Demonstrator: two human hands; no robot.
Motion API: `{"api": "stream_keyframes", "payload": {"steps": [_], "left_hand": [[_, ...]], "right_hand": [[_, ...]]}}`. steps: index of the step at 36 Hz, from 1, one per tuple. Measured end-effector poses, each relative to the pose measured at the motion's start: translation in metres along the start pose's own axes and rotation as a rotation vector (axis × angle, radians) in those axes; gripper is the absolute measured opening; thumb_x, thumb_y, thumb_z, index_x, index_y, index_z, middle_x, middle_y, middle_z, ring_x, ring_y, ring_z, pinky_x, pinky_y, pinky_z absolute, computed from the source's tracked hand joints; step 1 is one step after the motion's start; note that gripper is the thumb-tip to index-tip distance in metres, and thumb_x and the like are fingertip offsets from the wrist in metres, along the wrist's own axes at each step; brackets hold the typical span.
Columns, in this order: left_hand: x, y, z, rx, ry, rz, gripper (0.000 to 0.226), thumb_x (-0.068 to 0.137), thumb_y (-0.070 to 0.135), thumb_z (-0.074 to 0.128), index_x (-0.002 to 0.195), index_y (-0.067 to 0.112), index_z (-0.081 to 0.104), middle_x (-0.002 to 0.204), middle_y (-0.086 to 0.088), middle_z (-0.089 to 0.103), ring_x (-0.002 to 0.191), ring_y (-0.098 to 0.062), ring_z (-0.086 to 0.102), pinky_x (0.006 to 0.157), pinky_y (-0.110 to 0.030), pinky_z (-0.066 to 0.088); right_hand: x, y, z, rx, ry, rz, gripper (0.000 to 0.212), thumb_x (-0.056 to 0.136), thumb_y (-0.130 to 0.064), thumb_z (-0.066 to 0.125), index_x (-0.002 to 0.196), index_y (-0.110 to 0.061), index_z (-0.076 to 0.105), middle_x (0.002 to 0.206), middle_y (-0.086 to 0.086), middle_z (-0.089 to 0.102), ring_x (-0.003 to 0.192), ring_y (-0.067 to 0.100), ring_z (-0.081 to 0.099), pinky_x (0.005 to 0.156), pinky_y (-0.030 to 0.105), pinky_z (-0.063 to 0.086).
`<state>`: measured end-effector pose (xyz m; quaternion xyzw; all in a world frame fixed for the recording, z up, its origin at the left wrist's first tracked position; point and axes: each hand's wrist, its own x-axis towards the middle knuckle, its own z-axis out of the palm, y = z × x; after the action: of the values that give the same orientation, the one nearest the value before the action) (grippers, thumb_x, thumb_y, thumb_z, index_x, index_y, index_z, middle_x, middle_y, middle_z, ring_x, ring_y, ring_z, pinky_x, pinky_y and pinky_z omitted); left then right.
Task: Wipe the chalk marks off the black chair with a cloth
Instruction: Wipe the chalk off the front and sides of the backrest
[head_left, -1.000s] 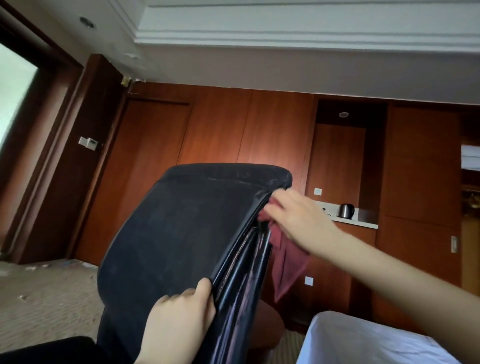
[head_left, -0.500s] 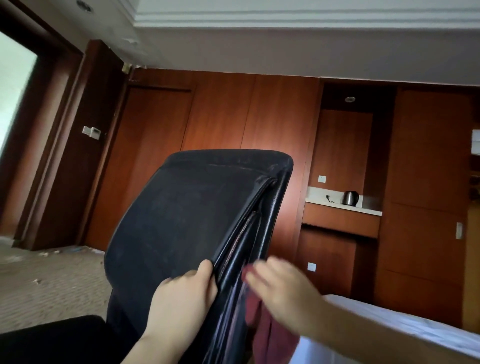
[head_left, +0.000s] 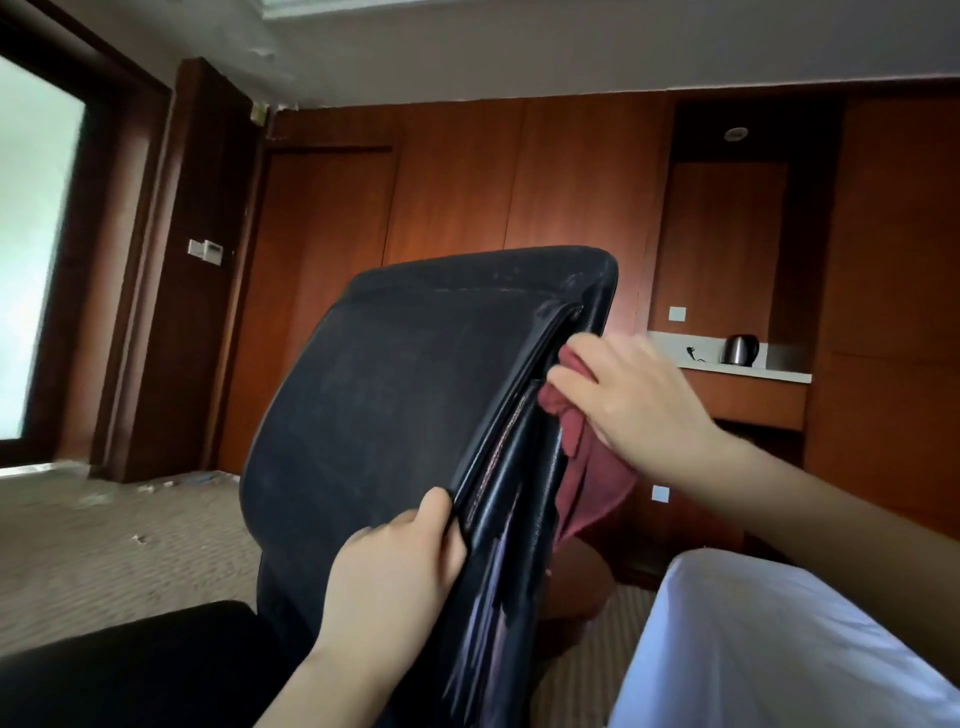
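We are noting the left hand (head_left: 395, 577) gripping the black chair (head_left: 395, 410) at its near right edge; the right hand (head_left: 631, 397) is holding the red cloth (head_left: 587, 467) against the upper right edge.

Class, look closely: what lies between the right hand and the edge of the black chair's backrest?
In the head view, a red cloth, pressed by the right hand against the black chair.
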<state>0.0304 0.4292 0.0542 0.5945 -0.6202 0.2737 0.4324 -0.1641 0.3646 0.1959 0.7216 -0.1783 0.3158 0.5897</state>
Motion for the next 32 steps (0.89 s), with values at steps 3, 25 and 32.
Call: {"api": "stream_keyframes", "payload": {"steps": [3,25,32], "left_hand": [[-0.001,-0.001,0.002,-0.026,0.006,-0.007,0.023,0.078,0.033,0.045,0.072,0.025,0.025,0.041,0.003,0.040,0.031,-0.018,0.039,0.046,-0.013,-0.002],[0.003,0.005,0.003,-0.052,-0.021,-0.046,0.021,0.098,0.033,0.041,0.085,0.018,0.033,0.070,-0.003,0.058,0.067,-0.035,0.055,0.055,-0.033,0.027],[0.007,0.002,0.010,-0.027,-0.013,-0.031,0.022,0.096,0.028,0.047,0.082,0.016,0.036,0.065,-0.007,0.060,0.059,-0.038,0.056,0.052,-0.032,0.033]], "right_hand": [[0.004,-0.007,0.007,-0.003,0.030,0.087,0.013,0.086,-0.008,0.052,0.083,-0.003,0.064,0.083,0.013,0.055,0.071,0.027,0.044,0.061,0.033,0.028],[-0.051,-0.090,0.021,0.101,0.029,0.163,0.031,0.077,-0.002,0.038,0.090,0.004,0.065,0.093,0.013,0.044,0.078,0.027,0.035,0.066,0.033,0.028],[-0.075,-0.115,0.026,0.109,-0.026,0.092,0.033,0.083,-0.004,0.040,0.096,0.003,0.069,0.104,0.014,0.038,0.083,0.027,0.039,0.071,0.034,0.034]]}}
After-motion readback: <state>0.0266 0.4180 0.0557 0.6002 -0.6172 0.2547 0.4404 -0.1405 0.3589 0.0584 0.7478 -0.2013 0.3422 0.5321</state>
